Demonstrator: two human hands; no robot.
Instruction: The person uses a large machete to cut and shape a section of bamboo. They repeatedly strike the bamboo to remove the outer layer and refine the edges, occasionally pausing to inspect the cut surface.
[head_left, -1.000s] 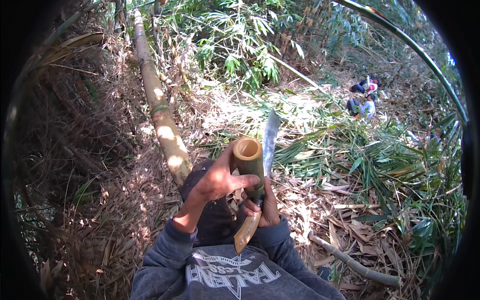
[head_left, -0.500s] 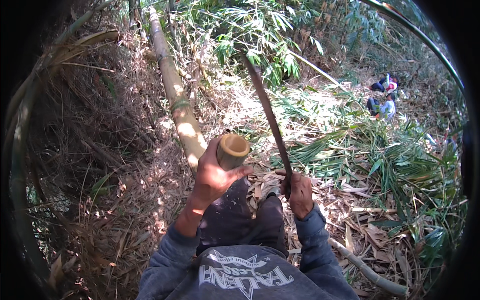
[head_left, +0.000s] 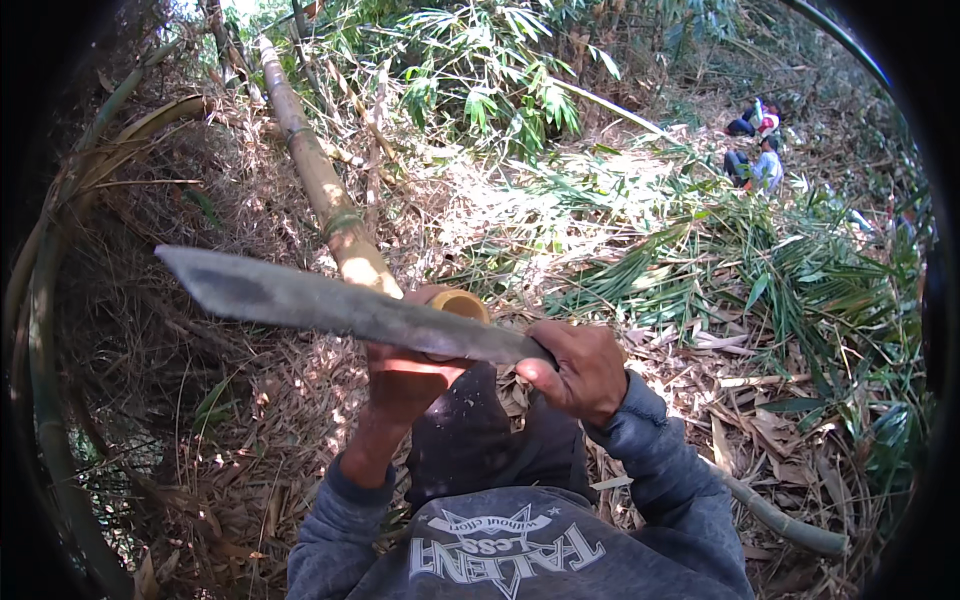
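Note:
My right hand (head_left: 588,370) grips a machete (head_left: 330,308) at its handle end, the thumb laid along the near side. The broad grey blade lies almost level and points left, its wide tip well past my other hand. Behind the blade, my left hand (head_left: 405,388) is wrapped around a short, hollow piece of bamboo (head_left: 468,303). Only its pale yellow cut rim shows well; the blade covers most of the rest. Whether blade and bamboo touch, I cannot tell.
A long bamboo pole (head_left: 318,180) slants from the upper left toward my hands. Cut leafy branches (head_left: 680,265) are heaped at right. Another bamboo pole (head_left: 785,525) lies at lower right. Two people (head_left: 765,165) sit farther back. Dry leaves cover the ground.
The machete has swung from nearly upright at the right to almost level, across in front of the bamboo piece. My right hand has turned and moved slightly up; the left keeps its hold.

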